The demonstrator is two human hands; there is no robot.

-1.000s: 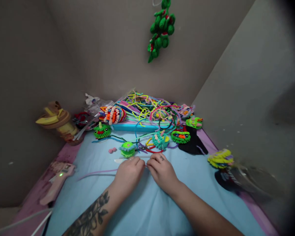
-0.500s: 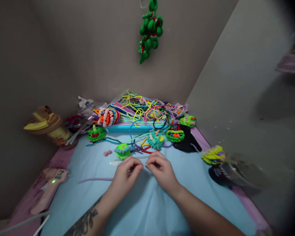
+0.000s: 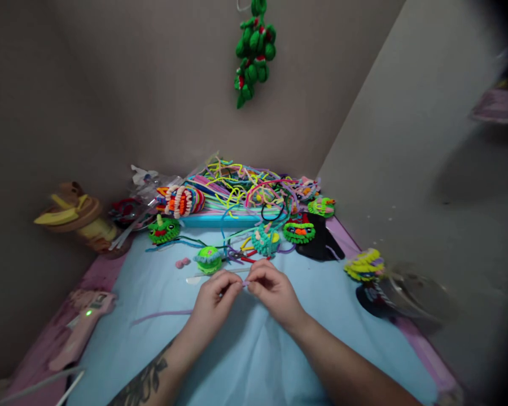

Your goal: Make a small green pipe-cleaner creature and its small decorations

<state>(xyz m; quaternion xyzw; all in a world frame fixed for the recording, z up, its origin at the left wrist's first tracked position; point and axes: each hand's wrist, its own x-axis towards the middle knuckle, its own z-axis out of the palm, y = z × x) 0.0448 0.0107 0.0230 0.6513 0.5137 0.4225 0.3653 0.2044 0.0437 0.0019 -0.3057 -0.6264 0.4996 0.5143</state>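
Note:
Both hands meet over the middle of the blue cloth, fingertips close together. My left hand pinches a light purple pipe cleaner, whose long end sticks out to the left past the wrist. My right hand is closed in a pinch at the pipe cleaner's other end; only a tiny purple bit shows between the fingertips. Just beyond the hands sit a bright green and blue fuzzy ball, a teal fuzzy figure and red-handled pliers. Two small pink balls lie to the left.
A blue tray heaped with pipe cleaners stands at the back. On the left edge lies a pink glue gun with a green light, its cable near the front. At right are a yellow fuzzy piece and a clear container.
The view has shifted slightly, so everything sits a little further left. The fingertips stay together on the pipe cleaner, with the right fingers slightly closer to the left ones.

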